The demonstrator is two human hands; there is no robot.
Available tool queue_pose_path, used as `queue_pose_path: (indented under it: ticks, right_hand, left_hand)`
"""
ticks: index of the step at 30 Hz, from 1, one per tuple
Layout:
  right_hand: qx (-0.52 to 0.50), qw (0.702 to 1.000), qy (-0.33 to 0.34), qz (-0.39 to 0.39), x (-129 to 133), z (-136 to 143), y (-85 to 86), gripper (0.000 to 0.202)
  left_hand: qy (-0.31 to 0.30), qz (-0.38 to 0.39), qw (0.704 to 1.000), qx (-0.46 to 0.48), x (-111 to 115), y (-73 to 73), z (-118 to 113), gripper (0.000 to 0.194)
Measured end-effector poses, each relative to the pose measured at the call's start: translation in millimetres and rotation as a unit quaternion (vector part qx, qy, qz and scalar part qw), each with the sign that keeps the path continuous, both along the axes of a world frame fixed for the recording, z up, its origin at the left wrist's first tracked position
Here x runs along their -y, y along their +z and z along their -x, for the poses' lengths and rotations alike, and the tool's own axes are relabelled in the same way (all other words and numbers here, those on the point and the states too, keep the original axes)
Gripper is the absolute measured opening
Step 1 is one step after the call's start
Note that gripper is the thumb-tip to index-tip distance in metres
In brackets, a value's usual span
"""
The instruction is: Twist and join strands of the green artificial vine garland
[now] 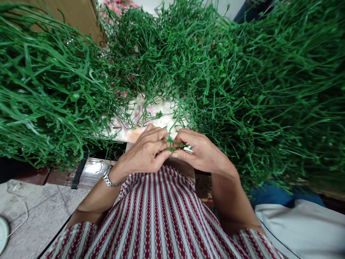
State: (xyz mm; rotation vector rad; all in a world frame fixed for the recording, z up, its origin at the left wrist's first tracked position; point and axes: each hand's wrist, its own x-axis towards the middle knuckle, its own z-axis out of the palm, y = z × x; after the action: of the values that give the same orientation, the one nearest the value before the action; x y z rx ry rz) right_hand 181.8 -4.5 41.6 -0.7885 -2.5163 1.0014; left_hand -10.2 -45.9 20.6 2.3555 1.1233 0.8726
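Observation:
My left hand (147,149) and my right hand (202,149) meet in front of my lap, at the near edge of the work surface. Between them is a thin branching green stem (172,129) that looks like artificial plant greenery. Left thumb and fingers are pinched on one side of it, and right thumb and index finger close on the other side. One strand sticks up from the hands. The exact spot of each pinch is partly hidden by the fingers.
Large heaps of similar green stems lie at the left (54,90), at the back (172,50) and at the right (283,97). Pale patterned covering (140,115) shows between them. A cardboard box (75,18) stands back left. A white cable (25,212) lies on the floor.

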Motion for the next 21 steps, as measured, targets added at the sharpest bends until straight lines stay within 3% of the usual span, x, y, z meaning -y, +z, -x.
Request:
queue_pose_path:
  ticks: [8,12,14,16,19,21]
  right_hand:
    - [0.073,0.996,0.019,-0.055,3.9,5.3,3.4,0.017]
    - [0.082,0.996,0.005,-0.042,4.6,6.2,2.8,0.020]
    - [0.026,0.999,0.004,0.023,4.3,5.6,0.1,0.024]
    - [-0.055,0.989,0.008,0.139,4.7,5.8,-4.8,0.027]
    - [-0.183,0.926,0.018,0.330,8.3,9.3,-15.6,0.028]
    - [-0.248,0.876,0.013,0.414,12.4,12.4,-23.0,0.028]
  left_hand:
    - [-0.007,-0.010,0.999,-0.051,-2.8,-0.6,-3.4,0.024]
    - [-0.021,-0.006,1.000,-0.004,-2.8,-3.0,-3.2,0.025]
    - [-0.043,-0.001,0.998,0.039,-2.8,-4.6,-2.5,0.028]
    - [-0.074,0.011,0.994,0.083,-2.7,-5.7,-1.7,0.028]
    - [-0.115,0.033,0.982,0.145,-2.2,-7.4,-0.3,0.028]
    - [-0.130,0.051,0.975,0.176,-1.9,-9.3,0.9,0.029]
